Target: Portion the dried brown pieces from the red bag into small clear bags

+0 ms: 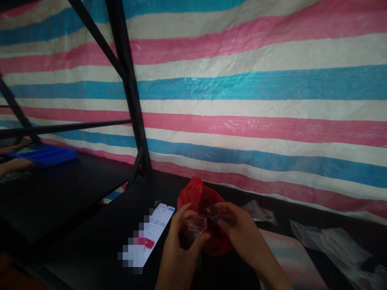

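My left hand is closed on a small clear plastic bag, its mouth spread between thumb and fingers. Beside it, my right hand has its fingers bent together over a red plastic bag. Small dark brownish pieces show at the right fingertips and inside the red bag. Dim light and the fingers hide what exactly the right hand grips. The red bag stands open on the black table, behind and beneath both hands.
Left of my hands lies a phone showing a timer. Filled clear bags, a pale flat panel and several flat zip bags lie to the right. A black metal frame rises at left; beyond it, another person's hand meets a blue tray.
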`<state>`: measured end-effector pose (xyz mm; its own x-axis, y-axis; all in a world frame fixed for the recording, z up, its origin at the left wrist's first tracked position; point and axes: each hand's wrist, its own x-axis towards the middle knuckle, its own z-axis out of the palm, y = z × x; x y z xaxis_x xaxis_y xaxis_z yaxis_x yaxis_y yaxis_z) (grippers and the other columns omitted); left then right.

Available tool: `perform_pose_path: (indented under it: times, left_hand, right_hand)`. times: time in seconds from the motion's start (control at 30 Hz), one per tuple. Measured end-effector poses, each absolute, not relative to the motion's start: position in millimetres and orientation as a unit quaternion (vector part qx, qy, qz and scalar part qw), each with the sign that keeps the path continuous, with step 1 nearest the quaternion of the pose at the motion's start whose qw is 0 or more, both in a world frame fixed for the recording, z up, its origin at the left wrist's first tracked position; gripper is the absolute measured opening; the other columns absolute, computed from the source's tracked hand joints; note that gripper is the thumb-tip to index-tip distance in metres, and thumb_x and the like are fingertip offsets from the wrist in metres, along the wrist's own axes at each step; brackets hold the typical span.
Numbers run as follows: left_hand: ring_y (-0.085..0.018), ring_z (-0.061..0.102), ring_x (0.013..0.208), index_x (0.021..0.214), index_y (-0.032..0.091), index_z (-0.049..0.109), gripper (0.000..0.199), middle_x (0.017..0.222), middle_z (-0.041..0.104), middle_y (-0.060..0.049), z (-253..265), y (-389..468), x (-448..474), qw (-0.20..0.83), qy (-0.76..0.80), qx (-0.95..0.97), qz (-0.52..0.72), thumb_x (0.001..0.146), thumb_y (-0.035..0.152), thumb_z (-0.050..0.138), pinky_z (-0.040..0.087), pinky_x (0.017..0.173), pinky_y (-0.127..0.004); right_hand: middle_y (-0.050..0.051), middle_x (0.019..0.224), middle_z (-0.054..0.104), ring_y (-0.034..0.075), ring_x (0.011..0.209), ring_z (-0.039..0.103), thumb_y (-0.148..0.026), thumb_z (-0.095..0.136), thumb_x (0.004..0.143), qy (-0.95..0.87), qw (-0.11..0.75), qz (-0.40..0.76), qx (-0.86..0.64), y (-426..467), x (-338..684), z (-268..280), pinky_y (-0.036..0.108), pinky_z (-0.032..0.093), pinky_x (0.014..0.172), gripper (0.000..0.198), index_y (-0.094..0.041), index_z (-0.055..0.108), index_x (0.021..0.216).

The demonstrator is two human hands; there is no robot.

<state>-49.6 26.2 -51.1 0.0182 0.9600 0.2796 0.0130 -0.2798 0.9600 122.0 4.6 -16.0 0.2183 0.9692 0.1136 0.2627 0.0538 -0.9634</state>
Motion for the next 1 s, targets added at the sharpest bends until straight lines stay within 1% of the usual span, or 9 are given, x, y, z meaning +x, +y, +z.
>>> perform_pose_path:
  times: [0.07, 0.13, 0.27, 0.37, 0.47, 0.6, 0.8, 0.87, 1.0]
  left_hand:
    - [-0.034, 0.066, 0.124, 0.125, 0.025, 0.064, 0.055, 0.126, 0.073, -0.009, -55.7, 26.4, -47.9, 0.442, 0.433, 0.575, 0.535, 0.073, 0.035, 0.081, 0.051, 0.106, -0.050]
    - [-0.034, 0.063, 0.127, 0.132, 0.028, 0.061, 0.063, 0.129, 0.071, -0.008, -60.3, 26.8, -47.4, 0.458, 0.441, 0.572, 0.518, 0.072, 0.032, 0.081, 0.047, 0.110, -0.052]
    - [-0.032, 0.062, 0.127, 0.140, 0.030, 0.057, 0.069, 0.131, 0.070, -0.007, -65.7, 26.8, -47.9, 0.476, 0.443, 0.575, 0.496, 0.074, 0.028, 0.077, 0.044, 0.112, -0.053]
    - [-0.033, 0.059, 0.131, 0.140, 0.029, 0.058, 0.069, 0.134, 0.069, -0.008, -65.2, 26.3, -47.5, 0.476, 0.445, 0.584, 0.484, 0.074, 0.025, 0.076, 0.042, 0.115, -0.053]
    - [-0.034, 0.057, 0.136, 0.142, 0.028, 0.058, 0.070, 0.140, 0.066, -0.010, -62.0, 25.0, -47.1, 0.484, 0.452, 0.582, 0.471, 0.073, 0.025, 0.075, 0.041, 0.116, -0.053]
    - [-0.033, 0.054, 0.141, 0.142, 0.028, 0.058, 0.069, 0.145, 0.064, -0.009, -58.7, 23.5, -48.1, 0.486, 0.450, 0.575, 0.481, 0.075, 0.027, 0.074, 0.040, 0.119, -0.051]
    - [-0.032, 0.063, 0.131, 0.141, 0.028, 0.058, 0.068, 0.135, 0.069, -0.007, -60.5, 23.6, -50.8, 0.502, 0.435, 0.561, 0.494, 0.076, 0.029, 0.076, 0.048, 0.113, -0.049]
    - [-0.032, 0.062, 0.132, 0.141, 0.029, 0.059, 0.069, 0.137, 0.069, -0.007, -60.3, 23.4, -51.5, 0.503, 0.434, 0.562, 0.494, 0.075, 0.029, 0.077, 0.047, 0.114, -0.049]
    - [-0.032, 0.062, 0.132, 0.139, 0.029, 0.060, 0.067, 0.137, 0.069, -0.007, -58.8, 23.0, -52.2, 0.501, 0.433, 0.556, 0.502, 0.074, 0.026, 0.078, 0.046, 0.115, -0.050]
  right_hand:
    - [0.007, 0.116, 0.080, 0.025, 0.108, 0.076, -0.014, 0.058, 0.079, -0.528, 0.513, 0.347, -0.582, 0.5, 123.3, -8.1, 0.041, 0.058, 0.100, 0.037, -0.023, 0.071, 0.113]
    - [0.007, 0.117, 0.079, 0.024, 0.109, 0.075, -0.014, 0.057, 0.081, -0.554, 0.503, 0.337, -0.572, -4.5, 121.2, 0.8, 0.039, 0.058, 0.097, 0.038, -0.024, 0.071, 0.115]
    - [0.006, 0.116, 0.075, 0.019, 0.109, 0.072, -0.002, 0.052, 0.078, -0.638, 0.449, 0.243, -0.577, -13.2, 110.7, 16.0, 0.035, 0.054, 0.103, 0.044, -0.023, 0.075, 0.108]
    - [0.007, 0.120, 0.072, 0.017, 0.108, 0.072, 0.005, 0.046, 0.079, -0.684, 0.396, 0.221, -0.572, -16.6, 103.0, 22.4, 0.030, 0.054, 0.098, 0.050, -0.023, 0.077, 0.106]
    - [0.006, 0.124, 0.071, 0.017, 0.107, 0.072, 0.007, 0.043, 0.084, -0.714, 0.366, 0.194, -0.565, -17.3, 98.8, 24.8, 0.030, 0.054, 0.095, 0.055, -0.025, 0.079, 0.110]
    - [0.004, 0.125, 0.070, 0.018, 0.109, 0.071, 0.006, 0.044, 0.089, -0.728, 0.358, 0.158, -0.563, -16.4, 97.5, 25.2, 0.031, 0.054, 0.096, 0.056, -0.028, 0.078, 0.117]
    - [0.006, 0.130, 0.070, 0.018, 0.111, 0.072, 0.003, 0.041, 0.092, -0.727, 0.347, 0.146, -0.574, -14.9, 97.3, 27.3, 0.029, 0.056, 0.095, 0.054, -0.026, 0.079, 0.117]
    - [0.006, 0.129, 0.070, 0.018, 0.110, 0.073, 0.001, 0.042, 0.092, -0.732, 0.352, 0.138, -0.567, -14.6, 97.5, 28.0, 0.028, 0.057, 0.093, 0.052, -0.027, 0.079, 0.116]
    - [0.006, 0.127, 0.072, 0.019, 0.111, 0.073, -0.002, 0.043, 0.091, -0.722, 0.386, 0.129, -0.560, -12.0, 100.5, 24.9, 0.031, 0.058, 0.097, 0.054, -0.030, 0.081, 0.118]
